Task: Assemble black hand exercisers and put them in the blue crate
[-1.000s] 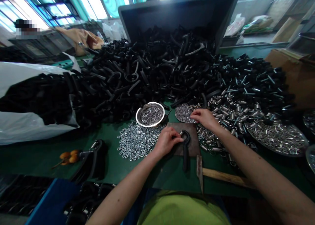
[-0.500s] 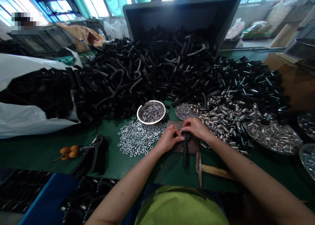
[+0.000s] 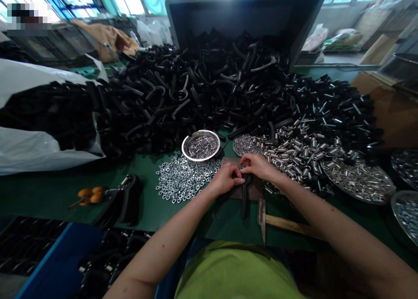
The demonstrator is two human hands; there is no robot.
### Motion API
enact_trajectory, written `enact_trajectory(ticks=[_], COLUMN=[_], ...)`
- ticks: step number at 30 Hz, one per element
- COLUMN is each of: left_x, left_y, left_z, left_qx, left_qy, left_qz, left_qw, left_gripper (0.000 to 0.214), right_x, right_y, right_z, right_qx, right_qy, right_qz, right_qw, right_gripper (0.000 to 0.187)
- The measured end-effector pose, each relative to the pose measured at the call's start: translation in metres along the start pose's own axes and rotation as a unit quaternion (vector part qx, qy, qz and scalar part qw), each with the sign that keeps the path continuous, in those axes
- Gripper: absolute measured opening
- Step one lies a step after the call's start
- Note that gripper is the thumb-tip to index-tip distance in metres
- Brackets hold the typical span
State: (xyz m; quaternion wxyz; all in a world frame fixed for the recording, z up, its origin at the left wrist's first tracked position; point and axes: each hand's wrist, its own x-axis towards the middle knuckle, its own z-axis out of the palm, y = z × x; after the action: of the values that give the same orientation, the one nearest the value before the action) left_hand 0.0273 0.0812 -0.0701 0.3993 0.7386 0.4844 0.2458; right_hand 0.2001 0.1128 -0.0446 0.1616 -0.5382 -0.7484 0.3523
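Note:
A black curved handle [image 3: 244, 203] lies on a small brown plate [image 3: 257, 193] in front of me, its long end pointing towards me. My left hand [image 3: 227, 179] is closed at the handle's upper end, thumb and fingers pressed together there. My right hand [image 3: 257, 166] pinches at the same end from the other side, fingertips nearly meeting those of the left. Whatever small piece sits between the right fingertips is too small and covered to name. A hammer [image 3: 261, 220] with a wooden handle rests just right of the black handle.
Loose metal nuts [image 3: 183, 181] spread left of the plate, below a steel bowl [image 3: 201, 146] of small pins. Springs [image 3: 300, 153] lie to the right, beside a dish of metal pins [image 3: 359, 181]. Black handles [image 3: 196, 90] heap up before a grey crate [image 3: 244, 15]. Orange fruits [image 3: 91, 194] lie left.
The whole view has shifted slightly. Both hands stay at the upper end of the black handle, with almost no visible movement of the fingers.

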Motion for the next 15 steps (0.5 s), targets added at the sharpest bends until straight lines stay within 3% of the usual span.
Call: enact_trajectory(ticks=[4, 9, 12, 15], left_x=[0.002, 0.010, 0.014, 0.010], left_y=[0.002, 0.000, -0.001, 0.004], left_z=[0.000, -0.004, -0.007, -0.008], left_qx=[0.006, -0.067, -0.085, -0.037], left_qy=[0.001, -0.072, -0.105, -0.093], left_qz=[-0.025, -0.057, -0.057, -0.038], left_qw=[1.000, 0.994, 0.989, 0.994], left_gripper=[0.017, 0.019, 0.017, 0.015], right_x=[-0.069, -0.167, -0.195, -0.202], right_y=[-0.004, 0.021, 0.038, 0.046], right_z=[-0.010, -0.006, 0.010, 0.020], right_qx=[-0.063, -0.161, -0.217, -0.236], right_qy=[0.040, -0.021, 0.005, 0.043], right_qz=[-0.025, -0.004, 0.008, 0.004], right_qw=[0.997, 0.987, 0.976, 0.971], right_gripper=[0.019, 0.020, 0.022, 0.016])
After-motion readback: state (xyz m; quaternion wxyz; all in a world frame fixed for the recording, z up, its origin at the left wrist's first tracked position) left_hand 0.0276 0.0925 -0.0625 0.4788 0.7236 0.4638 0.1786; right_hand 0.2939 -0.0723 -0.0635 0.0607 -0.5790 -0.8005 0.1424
